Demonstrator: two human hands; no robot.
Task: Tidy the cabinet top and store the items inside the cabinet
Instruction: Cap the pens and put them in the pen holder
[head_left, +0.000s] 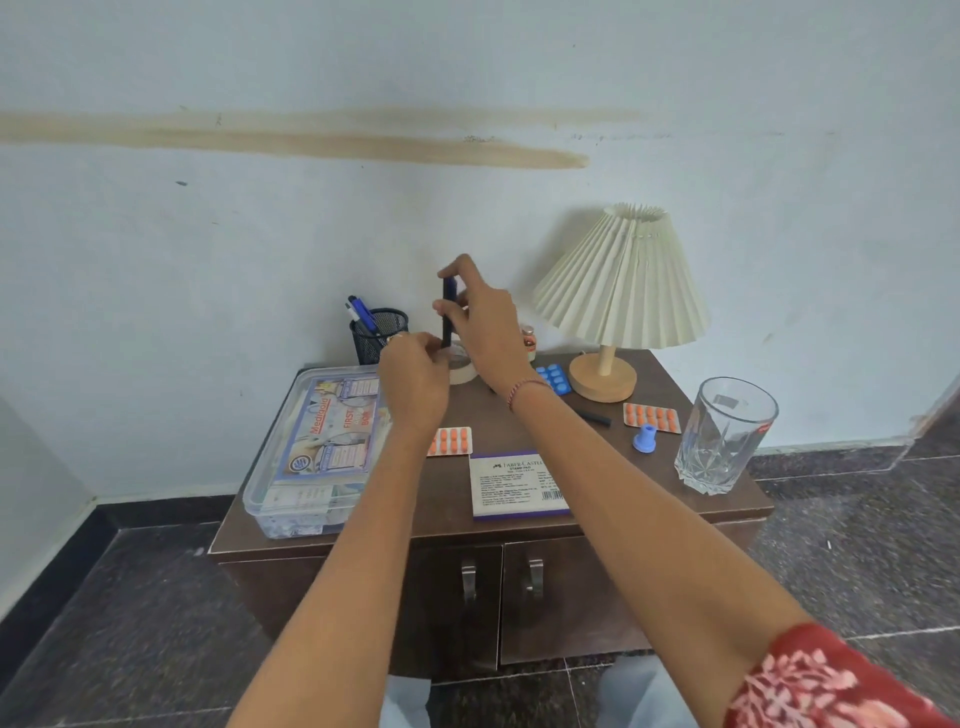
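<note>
Both hands are raised above the back of the brown cabinet's top surface (519, 415). The right hand (480, 325) pinches a dark blue pen (448, 312) upright between thumb and fingers, and the left hand (415, 384) is curled closed just below it, at the pen's lower end; whether it grips the pen or something smaller I cannot tell. Behind the left hand a black mesh pen holder (378, 335) stands against the wall with blue pens (361, 312) sticking out of it, and a roll of pale tape (462, 366) lies partly hidden beneath the hands. On the left of the surface sits a clear plastic first aid box (311, 452), its lid on. Near the front edge lies a stamp pad box (514, 486), with an orange tablet strip (451, 441) just behind it. A second orange tablet strip (652, 417) lies to the right, beside a small blue cap (645, 438) and a short black pen cap (592, 417). A blue tablet strip (553, 378) rests next to the wooden base of a lamp (621, 291) with a pleated cream shade, and a small bottle (527, 340) stands behind the right wrist. A cut-glass tumbler (724, 434) stands empty at the right front corner. The two cabinet doors (571, 597) below are shut.
</note>
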